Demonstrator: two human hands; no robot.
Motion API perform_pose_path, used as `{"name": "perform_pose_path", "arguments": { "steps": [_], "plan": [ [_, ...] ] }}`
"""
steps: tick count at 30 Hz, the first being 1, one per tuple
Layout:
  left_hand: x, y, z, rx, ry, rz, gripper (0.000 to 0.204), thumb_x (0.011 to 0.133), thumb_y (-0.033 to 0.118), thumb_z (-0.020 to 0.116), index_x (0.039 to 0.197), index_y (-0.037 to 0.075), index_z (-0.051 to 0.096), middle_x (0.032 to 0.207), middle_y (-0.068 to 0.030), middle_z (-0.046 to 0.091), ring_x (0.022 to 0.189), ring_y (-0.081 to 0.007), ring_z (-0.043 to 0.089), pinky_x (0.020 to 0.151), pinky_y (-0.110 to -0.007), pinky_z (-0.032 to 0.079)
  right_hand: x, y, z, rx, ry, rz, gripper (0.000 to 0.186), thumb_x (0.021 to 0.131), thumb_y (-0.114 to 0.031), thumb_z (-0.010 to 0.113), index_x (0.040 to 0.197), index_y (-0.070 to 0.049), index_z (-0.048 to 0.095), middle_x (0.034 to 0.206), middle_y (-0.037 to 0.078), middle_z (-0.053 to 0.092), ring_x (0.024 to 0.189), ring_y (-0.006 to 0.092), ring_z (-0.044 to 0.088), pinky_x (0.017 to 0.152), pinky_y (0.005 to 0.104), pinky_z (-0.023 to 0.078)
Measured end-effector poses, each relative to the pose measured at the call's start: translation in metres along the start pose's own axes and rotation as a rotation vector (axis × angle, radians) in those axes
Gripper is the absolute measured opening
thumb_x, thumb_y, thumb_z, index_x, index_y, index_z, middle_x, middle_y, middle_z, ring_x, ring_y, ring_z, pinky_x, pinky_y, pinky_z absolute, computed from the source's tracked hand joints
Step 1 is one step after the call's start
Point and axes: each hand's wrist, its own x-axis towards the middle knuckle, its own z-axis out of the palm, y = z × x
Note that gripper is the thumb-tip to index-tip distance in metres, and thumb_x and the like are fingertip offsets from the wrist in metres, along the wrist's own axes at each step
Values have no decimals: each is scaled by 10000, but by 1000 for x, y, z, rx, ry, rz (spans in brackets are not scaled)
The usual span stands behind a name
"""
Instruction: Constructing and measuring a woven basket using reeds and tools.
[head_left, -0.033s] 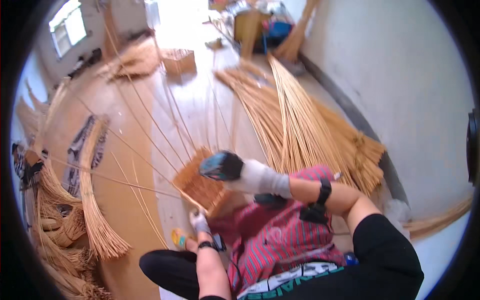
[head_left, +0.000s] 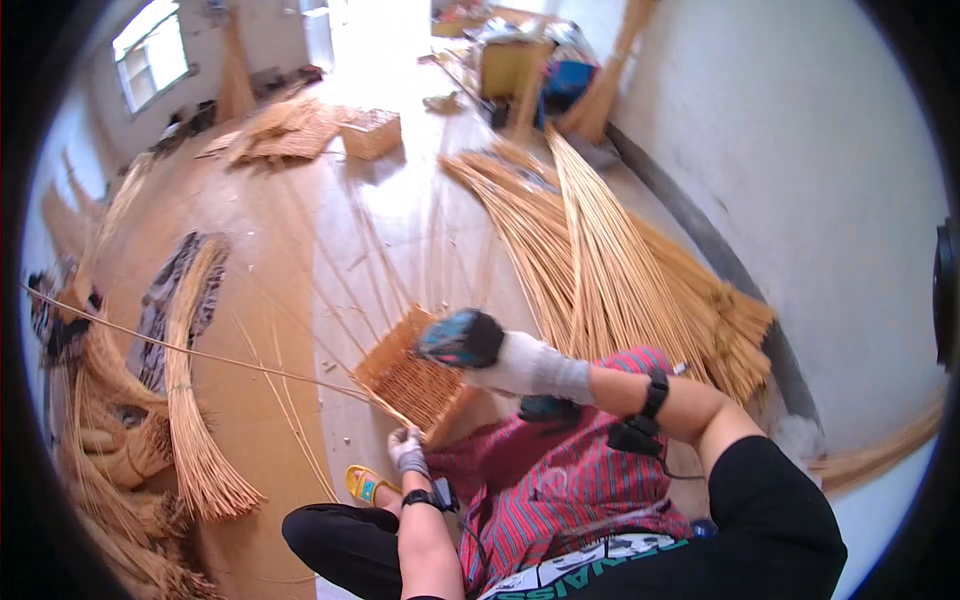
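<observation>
A small woven wicker basket sits tilted in front of my lap, with several long rods fanning away from its rim. My left hand, in a pale glove, is closed on the rim at the basket's near corner. Over the far right side is my right hand, in a white glove with a blue and black coated palm. Its fingers are curled, and whatever they hold is hidden. One long rod runs from the near left rim far out to the left. The other standing rods look smeared by motion.
Large bundles of peeled rods lie to the right along the wall. Another bundle and heaped wicker lie at the left. Farther off are a finished-looking basket and woven panels. A striped red cloth covers my lap.
The whole view has shifted slightly, so the hands, basket and room sit a little lower and farther right. The rods beyond the basket are more blurred now. Both hands keep about the same places on the basket.
</observation>
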Motion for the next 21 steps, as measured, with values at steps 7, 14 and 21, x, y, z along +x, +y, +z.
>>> {"name": "perform_pose_path", "arguments": {
  "steps": [7, 14, 21],
  "plan": [
    [-79, 43, 86, -80, -273, 236, 430, 805, 240, 863, 1093, 0, 651, 990, -117, 714, 848, -233, 657, 806, -410, 559, -77, 65, 24, -141, -227, -125, 492, 892, -421, 689, 1300, -151, 638, 1002, 151, 751, 974, 369, 717, 861, 441, 573],
    [-77, 108, 119, 353, -199, 118, 486, 687, 311, 959, 938, 11, 671, 827, -99, 708, 716, -201, 642, 702, -375, 546, -87, 70, 26, -208, -479, 384, 457, 856, -428, 730, 1218, -152, 689, 1089, 194, 738, 1027, 392, 704, 877, 452, 567],
    [-93, 102, 108, 385, -337, -100, 515, 645, 344, 965, 947, 29, 692, 887, -123, 744, 796, -239, 691, 763, -370, 558, -93, 72, 42, -239, -498, 430, 453, 864, -431, 726, 1225, -160, 686, 1057, 203, 741, 1023, 419, 694, 873, 471, 568]
  ]
}}
